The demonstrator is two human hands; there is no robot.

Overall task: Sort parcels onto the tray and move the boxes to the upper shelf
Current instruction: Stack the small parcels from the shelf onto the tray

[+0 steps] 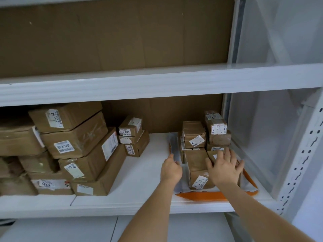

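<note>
Nearest the camera, two bare forearms are stretched forward onto the lower shelf (139,173), where an orange tray (201,195) lined with a white sheet is set at the right end. The left hand (171,169) is laid at the tray's left edge with its fingers bent over the rim or the lining; whether anything is actually gripped cannot be told. The right hand (224,169) is spread wide, fingers straight, and is pressed flat against the small parcels (197,165) at the front of the tray, with nothing clasped. The sorting is judged to be well advanced: a number of small taped parcels are already gathered on the tray, stacked in two tiers toward the back, and appear to be being squared up. Further left on the same shelf, well apart from the tray, a few small boxes (133,135) are piled near the back wall, and a heap of larger boxes (73,145) is stacked beside them. Beyond and above, the upper shelf (157,79) is seen bare in the visible stretch, so the moving of boxes is judged not yet begun.
</note>
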